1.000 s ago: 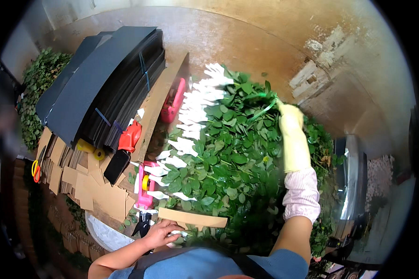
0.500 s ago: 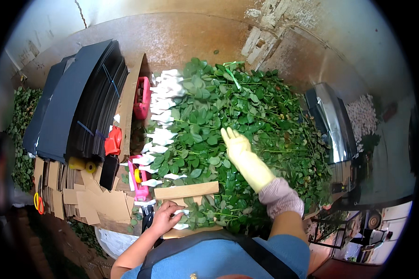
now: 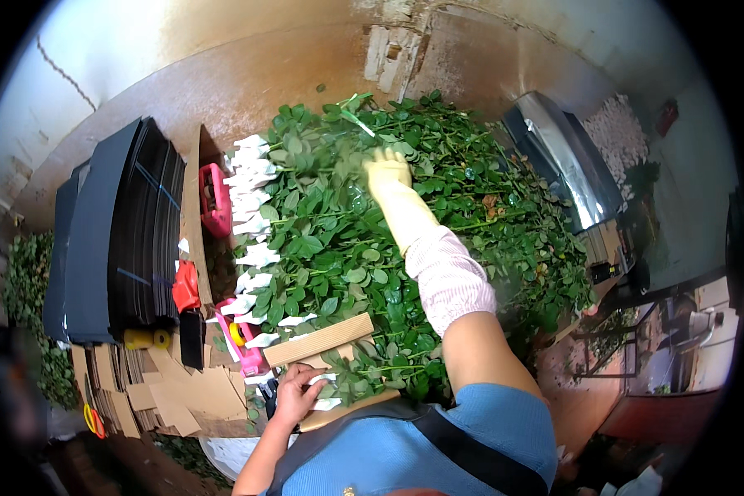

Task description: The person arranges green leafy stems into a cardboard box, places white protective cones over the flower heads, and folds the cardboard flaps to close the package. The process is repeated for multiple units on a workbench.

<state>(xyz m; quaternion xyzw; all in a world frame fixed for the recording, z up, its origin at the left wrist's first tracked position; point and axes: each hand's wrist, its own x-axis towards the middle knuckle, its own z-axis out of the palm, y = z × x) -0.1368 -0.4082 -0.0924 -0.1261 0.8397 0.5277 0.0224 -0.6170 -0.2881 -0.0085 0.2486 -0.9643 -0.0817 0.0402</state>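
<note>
Leafy green rose stems point(image 3: 339, 248) lie side by side in a thick layer, their heads in white wraps point(image 3: 256, 255) lined up along the left edge. Low in the view, the bare fingers of my left hand point(image 3: 296, 395) close round a white-wrapped rose head point(image 3: 321, 379). A ridged cardboard strip point(image 3: 321, 339) lies just beyond that hand, across the stems. My right hand point(image 3: 388, 171), in a pale yellow glove, is on the foliage at the far side. Its fingertips are blurred among leaves, so their grip is unclear. Close to it lies a green-and-white strip point(image 3: 357, 121).
Strapped dark sheets point(image 3: 116, 231) stand at the left, beside a pink tape dispenser point(image 3: 216, 201) and a red object point(image 3: 186, 286). Cardboard pieces point(image 3: 198, 393) and orange-handled scissors point(image 3: 93, 420) lie nearer. A silvery-covered stack point(image 3: 566, 165) sits at the right.
My right hand has moved away from me over the foliage, toward the green-and-white strip, and leaves beside it are blurred. My left hand stays at the wrapped head. The whole view has turned somewhat.
</note>
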